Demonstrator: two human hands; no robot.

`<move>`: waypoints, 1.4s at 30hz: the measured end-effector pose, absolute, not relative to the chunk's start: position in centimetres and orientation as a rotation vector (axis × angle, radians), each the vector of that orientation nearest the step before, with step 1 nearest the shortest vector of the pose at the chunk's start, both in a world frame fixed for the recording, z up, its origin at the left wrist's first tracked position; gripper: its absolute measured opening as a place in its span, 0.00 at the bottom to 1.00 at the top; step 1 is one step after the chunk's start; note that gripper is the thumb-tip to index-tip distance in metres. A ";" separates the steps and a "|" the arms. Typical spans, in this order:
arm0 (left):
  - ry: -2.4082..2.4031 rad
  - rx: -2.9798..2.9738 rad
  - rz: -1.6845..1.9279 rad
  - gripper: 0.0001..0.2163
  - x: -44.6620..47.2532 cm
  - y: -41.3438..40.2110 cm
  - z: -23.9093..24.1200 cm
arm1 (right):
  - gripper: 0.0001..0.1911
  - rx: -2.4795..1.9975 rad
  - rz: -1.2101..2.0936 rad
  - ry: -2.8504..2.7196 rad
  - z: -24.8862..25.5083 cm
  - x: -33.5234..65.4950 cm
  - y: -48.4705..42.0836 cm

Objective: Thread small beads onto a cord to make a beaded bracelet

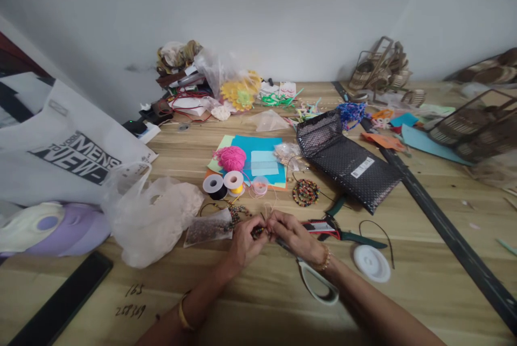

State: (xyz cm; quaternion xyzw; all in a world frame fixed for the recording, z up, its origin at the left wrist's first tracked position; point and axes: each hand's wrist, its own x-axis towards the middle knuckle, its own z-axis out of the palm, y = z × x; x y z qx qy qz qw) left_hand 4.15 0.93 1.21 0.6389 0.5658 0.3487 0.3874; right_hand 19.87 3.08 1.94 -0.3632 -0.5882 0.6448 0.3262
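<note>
My left hand is closed around a small string of dark, multicoloured beads, partly hidden by the fingers. Fingertips of my right hand meet it in a pinch, with thin pale thread rising between the two hands. Below my right hand and wrist lies a pair of white-handled scissors, its blades mostly covered. Left of my left hand are a loose bead strand and a clear bag of beads. A coiled bead strand rests beyond my right hand.
Thread spools and pink yarn stand ahead by blue paper. Right are green-handled pliers, a red utility knife, a white spool and a black bubble mailer. A plastic bag lies left.
</note>
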 end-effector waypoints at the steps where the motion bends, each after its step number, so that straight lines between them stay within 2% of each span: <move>1: 1.455 1.639 0.884 0.03 4.2 0.9 1.2 | 0.21 -0.958 1.682 -1.558 1.9 19.9 3.1; 9: 1.443 1.640 0.874 0.04 4.4 1.0 1.4 | 0.21 -0.997 1.715 -1.604 1.8 20.1 3.1; 17: 1.359 1.496 0.896 0.02 3.7 1.3 0.6 | 0.22 -0.881 1.841 -1.370 1.0 20.1 4.0; 28: 1.202 1.267 0.879 0.07 4.0 1.1 0.7 | 0.26 -1.026 1.415 -1.710 2.2 20.3 4.1; 30: 1.188 1.278 0.888 0.08 4.0 1.0 0.6 | 0.24 -1.006 1.433 -1.702 2.1 20.2 4.0; 33: 1.192 1.295 0.883 0.09 4.0 1.0 0.4 | 0.16 -0.974 1.497 -1.626 1.5 20.0 3.8; 38: 1.244 1.348 0.847 0.08 4.1 1.1 0.2 | 0.13 -0.890 1.541 -1.441 1.5 19.5 3.6; 42: 1.158 1.266 0.854 0.09 4.0 1.2 0.9 | 0.13 -0.857 1.753 -1.204 1.7 19.3 3.7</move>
